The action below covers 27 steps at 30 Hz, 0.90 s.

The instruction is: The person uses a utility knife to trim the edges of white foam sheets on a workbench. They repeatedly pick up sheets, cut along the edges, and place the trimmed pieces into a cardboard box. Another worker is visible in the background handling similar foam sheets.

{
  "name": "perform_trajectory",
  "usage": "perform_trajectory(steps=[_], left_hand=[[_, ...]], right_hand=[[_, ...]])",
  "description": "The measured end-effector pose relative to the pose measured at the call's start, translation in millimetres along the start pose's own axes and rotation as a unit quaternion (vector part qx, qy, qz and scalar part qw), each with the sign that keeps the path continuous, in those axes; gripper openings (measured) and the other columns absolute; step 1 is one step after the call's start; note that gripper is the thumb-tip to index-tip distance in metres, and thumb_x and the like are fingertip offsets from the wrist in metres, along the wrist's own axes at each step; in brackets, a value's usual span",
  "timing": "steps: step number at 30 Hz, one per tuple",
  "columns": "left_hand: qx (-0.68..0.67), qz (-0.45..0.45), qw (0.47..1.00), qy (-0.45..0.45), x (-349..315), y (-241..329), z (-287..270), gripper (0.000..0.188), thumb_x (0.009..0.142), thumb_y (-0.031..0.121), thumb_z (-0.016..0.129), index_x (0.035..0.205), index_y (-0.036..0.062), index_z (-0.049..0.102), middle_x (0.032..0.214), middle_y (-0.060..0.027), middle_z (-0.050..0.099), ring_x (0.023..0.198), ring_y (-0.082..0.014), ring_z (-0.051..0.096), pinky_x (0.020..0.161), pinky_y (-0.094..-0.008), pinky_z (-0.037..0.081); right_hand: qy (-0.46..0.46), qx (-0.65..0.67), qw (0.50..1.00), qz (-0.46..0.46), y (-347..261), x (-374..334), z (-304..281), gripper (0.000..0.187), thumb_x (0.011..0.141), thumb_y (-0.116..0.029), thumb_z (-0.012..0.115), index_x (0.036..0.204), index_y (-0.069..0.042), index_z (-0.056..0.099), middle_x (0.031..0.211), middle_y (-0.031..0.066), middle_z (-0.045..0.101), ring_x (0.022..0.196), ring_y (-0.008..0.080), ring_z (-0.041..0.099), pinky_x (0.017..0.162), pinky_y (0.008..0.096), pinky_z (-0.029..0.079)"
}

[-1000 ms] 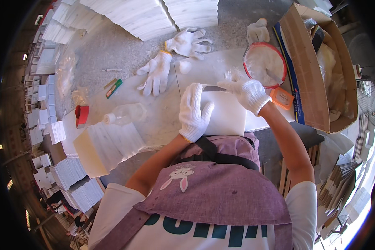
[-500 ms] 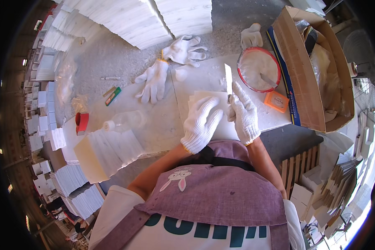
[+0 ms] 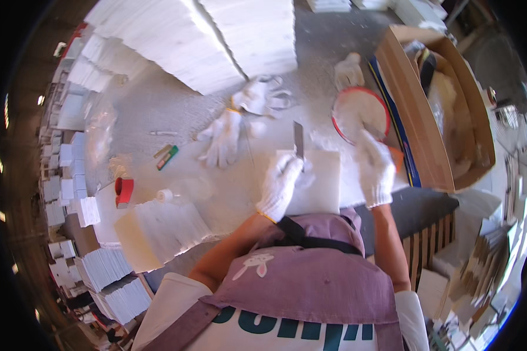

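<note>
My gloved left hand is closed around a flat-bladed scraper, its grey blade pointing away from me. Below it lies a stack of thin white slabs at the table's near edge. My gloved right hand is beside the near rim of a red-rimmed bowl of white paste. A flat tool leans inside the bowl, right at my right fingertips. Motion blurs those fingers, so their grip on it is unclear. An orange box is partly hidden behind the right hand.
Spare white gloves lie farther back, before tall stacks of white slabs. A long cardboard box stands at the right. Leftward are a green-and-orange box cutter, a red tape roll, a clear bottle and more slabs.
The scraper has passed from my right hand to my left. My right hand has moved right to the bowl's near rim, and the left has shifted slightly nearer. The whole view has tilted.
</note>
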<state>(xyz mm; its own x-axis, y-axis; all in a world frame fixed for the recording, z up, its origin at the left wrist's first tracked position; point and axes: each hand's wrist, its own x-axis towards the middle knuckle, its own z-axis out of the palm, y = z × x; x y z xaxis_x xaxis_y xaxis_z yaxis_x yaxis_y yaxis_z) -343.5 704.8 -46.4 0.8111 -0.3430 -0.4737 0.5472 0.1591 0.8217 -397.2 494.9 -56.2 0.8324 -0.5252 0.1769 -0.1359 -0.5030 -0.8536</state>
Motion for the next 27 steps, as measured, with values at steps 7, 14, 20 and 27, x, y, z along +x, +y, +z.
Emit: perform_trajectory(steps=[7, 14, 20, 27], left_hand=[[0.177, -0.085, 0.978, -0.069, 1, 2, -1, 0.021, 0.099, 0.024, 0.058, 0.108, 0.0043, 0.06, 0.087, -0.0069, 0.067, 0.067, -0.0142, 0.067, 0.058, -0.0264, 0.055], [0.226, -0.087, 0.967, -0.073, 11, -8, -7, 0.027, 0.097, 0.019, 0.059, 0.117, 0.0022, 0.057, 0.087, -0.0058, 0.066, 0.062, -0.0109, 0.065, 0.052, -0.0245, 0.054], [0.215, -0.124, 0.966, -0.075, 14, 0, 0, 0.032, 0.097, 0.02, 0.059, 0.125, 0.0045, 0.056, 0.085, -0.0056, 0.065, 0.058, -0.0124, 0.064, 0.049, -0.0254, 0.053], [0.196, -0.148, 0.967, -0.066, 15, 4, -2, 0.035, 0.097, 0.021, 0.059, 0.127, 0.0022, 0.056, 0.082, -0.0059, 0.065, 0.054, -0.0117, 0.062, 0.047, -0.0249, 0.05]], right_hand=[[0.004, -0.395, 0.919, 0.023, 23, 53, -19, 0.024, 0.083, -0.029, 0.069, 0.103, -0.016, 0.068, 0.101, 0.0087, 0.056, 0.098, 0.0323, 0.061, 0.08, 0.0458, 0.052], [-0.074, -0.447, 0.888, 0.075, 55, 66, -18, 0.017, 0.084, -0.031, 0.069, 0.095, -0.019, 0.073, 0.103, 0.0108, 0.058, 0.094, 0.0322, 0.064, 0.076, 0.045, 0.055], [-0.053, -0.41, 0.909, 0.061, 45, 61, -39, 0.014, 0.082, -0.026, 0.069, 0.091, -0.016, 0.073, 0.103, 0.0096, 0.059, 0.097, 0.0334, 0.061, 0.081, 0.0453, 0.052], [-0.03, -0.001, 0.993, 0.112, 22, 8, -24, 0.014, 0.092, -0.013, 0.064, 0.102, -0.004, 0.066, 0.083, 0.009, 0.066, 0.076, 0.0173, 0.066, 0.072, 0.0316, 0.053]])
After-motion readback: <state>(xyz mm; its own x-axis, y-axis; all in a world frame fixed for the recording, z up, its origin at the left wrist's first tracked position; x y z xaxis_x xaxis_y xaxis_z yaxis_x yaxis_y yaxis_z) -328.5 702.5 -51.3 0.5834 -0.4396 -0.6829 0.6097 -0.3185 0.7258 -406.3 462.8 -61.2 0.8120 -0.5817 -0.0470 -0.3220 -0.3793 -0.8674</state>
